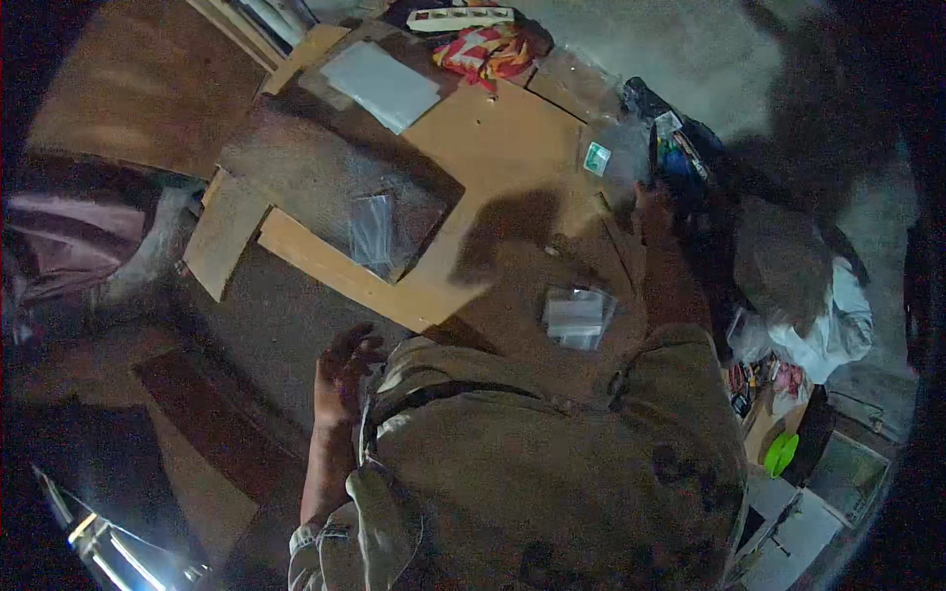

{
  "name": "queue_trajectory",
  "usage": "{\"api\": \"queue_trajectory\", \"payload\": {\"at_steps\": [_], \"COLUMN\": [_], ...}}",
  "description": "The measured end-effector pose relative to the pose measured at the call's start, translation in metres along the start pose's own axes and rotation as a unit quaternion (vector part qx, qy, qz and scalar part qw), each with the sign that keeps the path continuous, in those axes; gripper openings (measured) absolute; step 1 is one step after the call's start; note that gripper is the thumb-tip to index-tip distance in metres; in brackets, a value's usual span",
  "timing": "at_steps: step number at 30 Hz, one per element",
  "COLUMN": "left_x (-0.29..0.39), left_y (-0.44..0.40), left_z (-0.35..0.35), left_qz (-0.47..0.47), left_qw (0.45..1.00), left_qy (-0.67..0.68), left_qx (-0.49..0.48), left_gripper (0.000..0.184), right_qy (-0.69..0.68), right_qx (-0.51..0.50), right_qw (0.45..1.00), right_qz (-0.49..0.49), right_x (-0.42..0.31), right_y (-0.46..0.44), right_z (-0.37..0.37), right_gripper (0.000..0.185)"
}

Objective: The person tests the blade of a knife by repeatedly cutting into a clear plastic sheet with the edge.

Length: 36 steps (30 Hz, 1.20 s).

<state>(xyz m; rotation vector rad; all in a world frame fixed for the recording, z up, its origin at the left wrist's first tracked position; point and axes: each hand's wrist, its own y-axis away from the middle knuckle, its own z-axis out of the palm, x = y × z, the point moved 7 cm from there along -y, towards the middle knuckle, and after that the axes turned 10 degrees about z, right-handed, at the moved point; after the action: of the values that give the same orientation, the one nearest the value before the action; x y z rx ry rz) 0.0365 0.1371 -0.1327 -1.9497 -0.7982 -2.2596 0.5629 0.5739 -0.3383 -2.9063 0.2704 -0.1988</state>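
Note:
My left hand (345,374) hangs beside my body, left of the shirt, its fingers loosely bent, apart and holding nothing. My right hand (654,205) reaches to the far right edge of the wooden board (532,128). Its fingers look closed in the shadow, and a narrow dark shape rises from them that I cannot make out. Just beyond is a dark bag (690,163) with colourful contents. A clear plastic bag with a green-white label (597,158) lies left of that hand. Nearer my body lie clear plastic bags (576,317).
More clear bags (372,231) lie on a dark sheet (296,167). Behind are a white sheet (379,84), a red-yellow cloth (483,51) and a power strip (461,18). Right of me are a white bag (833,330) and a bright green round thing (780,455).

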Motion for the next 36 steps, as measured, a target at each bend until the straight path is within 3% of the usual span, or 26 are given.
{"api": "queue_trajectory", "payload": {"at_steps": [2,7,8,10,11,13,15,17,18,23,25,27,33,36], "left_x": [0.005,-0.005,-0.002,-0.001,-0.003,-0.012,-0.013,-0.003,-0.003,-0.011,-0.011,-0.002,-0.009,-0.001], "left_y": [0.001,0.0,-0.001,-0.002,-0.001,0.0,0.001,0.0,0.001,-0.002,-0.002,-0.003,0.0,0.001], "left_z": [0.005,0.006,0.009,0.012,0.012,0.013,0.014,0.02,0.021,0.017,0.017,0.02,0.018,0.02], "left_qz": [-0.01,-0.036,-0.026,-0.018,-0.027,-0.037,0.021,-0.017,-0.054,-0.049,-0.057,0.0,-0.029,0.003], "left_qw": [1.0,0.999,0.999,0.999,0.999,0.999,0.998,0.999,0.998,0.999,0.998,1.0,0.998,0.997], "left_qy": [-0.005,0.005,-0.01,-0.025,-0.011,0.003,0.058,0.027,-0.002,0.007,0.011,0.027,0.049,0.068], "left_qx": [0.017,0.037,0.026,0.016,0.014,0.013,0.015,0.02,0.024,0.024,0.03,0.016,0.033,0.03], "left_gripper": [0.042,0.046,0.047,0.048,0.049,0.05,0.051,0.051,0.051,0.044,0.041,0.038,0.039,0.039], "right_qy": [-0.06,-0.217,-0.217,-0.059,-0.058,-0.315,-0.345,-0.375,-0.36,-0.285,-0.275,-0.27,-0.271,-0.274], "right_qx": [-0.003,-0.084,-0.086,-0.213,-0.215,-0.129,-0.166,-0.201,-0.213,-0.265,-0.268,-0.273,-0.28,-0.256], "right_qw": [0.997,0.972,0.972,0.962,0.962,0.937,0.917,0.892,0.899,0.921,0.923,0.923,0.921,0.927], "right_qz": [0.043,0.022,0.02,0.159,0.157,0.076,0.114,0.152,0.13,0.022,0.02,0.021,0.027,0.031], "right_x": [0.0,-0.018,-0.014,0.024,0.018,-0.013,0.003,0.018,0.013,-0.014,-0.015,-0.015,-0.008,-0.008], "right_y": [-0.006,-0.009,-0.018,-0.039,-0.03,-0.011,-0.026,-0.035,-0.033,-0.024,-0.024,-0.024,-0.021,-0.012], "right_z": [-0.004,-0.035,-0.016,0.06,0.045,-0.021,0.035,0.08,0.072,0.036,0.03,0.027,0.014,-0.002], "right_gripper": [0.054,0.076,0.076,0.081,0.081,0.08,0.076,0.072,0.071,0.062,0.059,0.056,0.046,0.041]}}
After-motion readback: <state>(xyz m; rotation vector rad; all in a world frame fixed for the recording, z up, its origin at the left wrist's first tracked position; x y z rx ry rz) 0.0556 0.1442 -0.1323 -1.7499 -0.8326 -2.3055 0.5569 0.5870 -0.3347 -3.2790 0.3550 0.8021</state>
